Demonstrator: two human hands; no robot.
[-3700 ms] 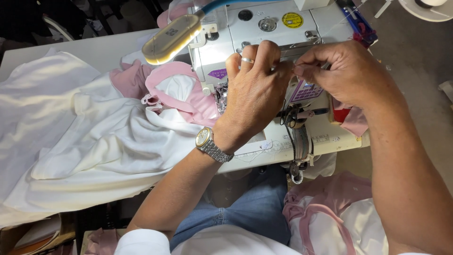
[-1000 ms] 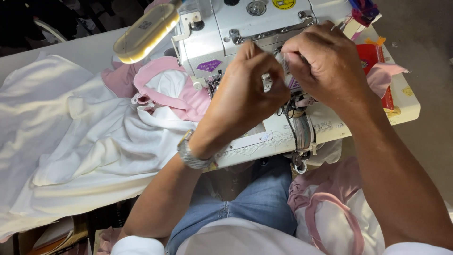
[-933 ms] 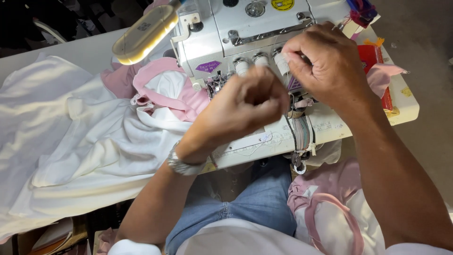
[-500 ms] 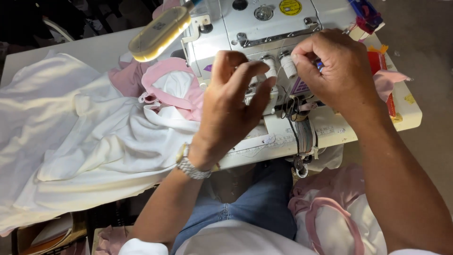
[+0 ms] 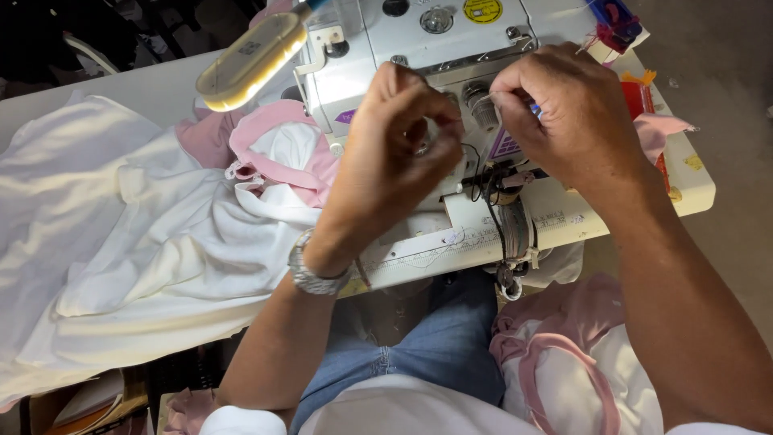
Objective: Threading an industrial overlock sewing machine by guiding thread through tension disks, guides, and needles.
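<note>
While both hands work at the white sewing machine (image 5: 451, 48), threading seems in hand: left hand (image 5: 394, 153) pinched narrow, right hand (image 5: 564, 113) pinching thread, demanding fine aim.

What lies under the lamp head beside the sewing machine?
Under the lamp head lie pink and white garments on the table. What the cloth pile covers cannot be seen.

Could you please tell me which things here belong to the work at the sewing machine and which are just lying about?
In hand:
left hand
right hand
sewing machine
thread

Lying about:
white fabric pile
pink-trimmed garment
lamp
pink-and-white garment
</note>
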